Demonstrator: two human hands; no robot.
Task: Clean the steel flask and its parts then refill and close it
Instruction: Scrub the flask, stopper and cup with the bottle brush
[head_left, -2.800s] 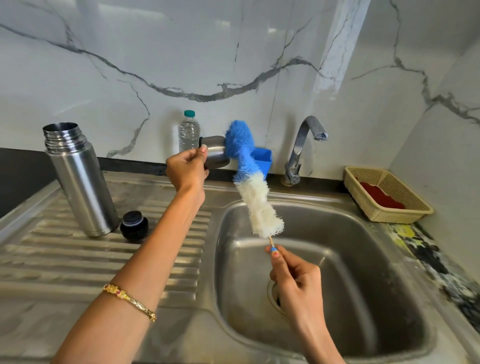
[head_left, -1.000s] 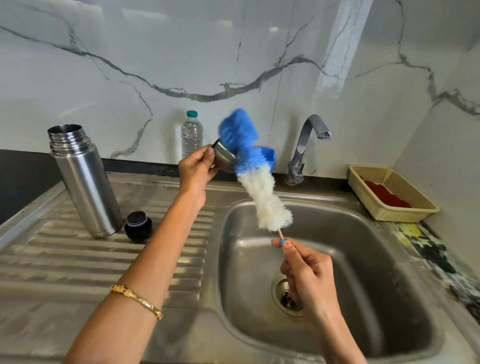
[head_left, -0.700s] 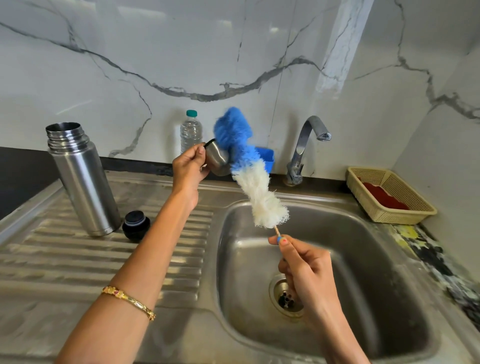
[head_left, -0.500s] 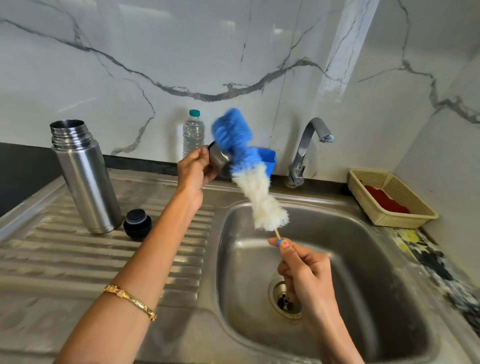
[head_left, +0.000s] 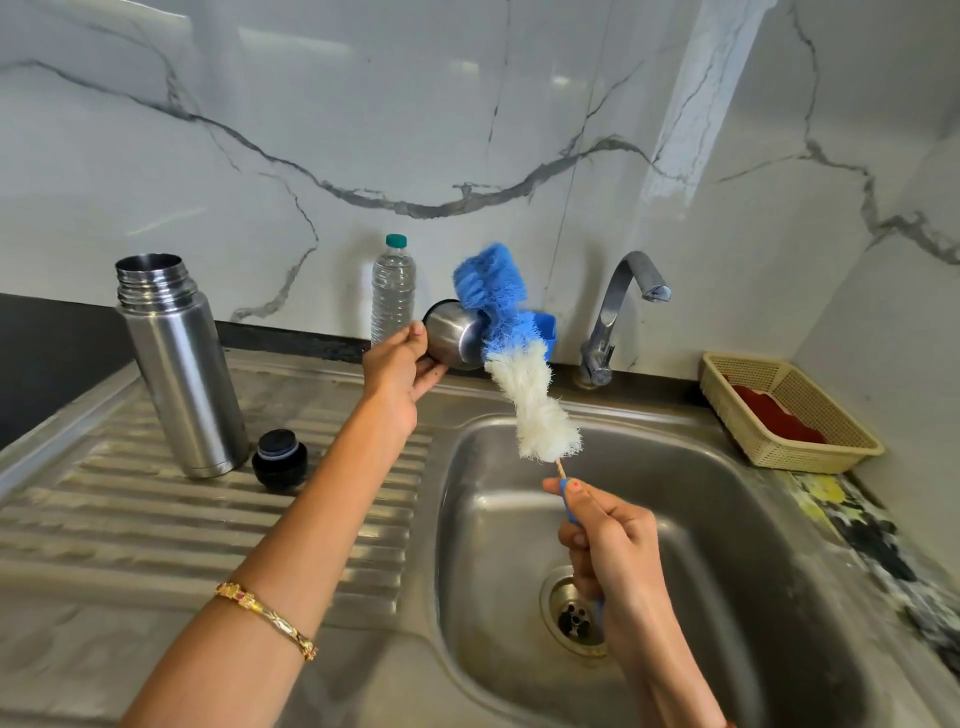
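My left hand (head_left: 402, 366) holds the steel flask cup (head_left: 453, 334) on its side above the sink's back edge, its mouth facing right. My right hand (head_left: 608, 540) grips the thin handle of a blue-and-white bottle brush (head_left: 511, 353) over the basin. The brush's blue end lies against the cup's mouth. The open steel flask (head_left: 179, 364) stands upright on the drainboard at the left. Its black stopper (head_left: 279, 460) sits beside the flask's base.
The steel sink basin (head_left: 727, 519) with its drain lies below my hands. A tap (head_left: 618, 312) stands at the back. A small water bottle (head_left: 393, 288) and a blue holder (head_left: 545, 325) stand by the wall. A beige basket (head_left: 784, 410) sits at the right.
The brush has kept shifting against the cup's mouth, its blue end swinging up and down. The cup has tilted slightly in my left hand. Flask and stopper have stayed put.
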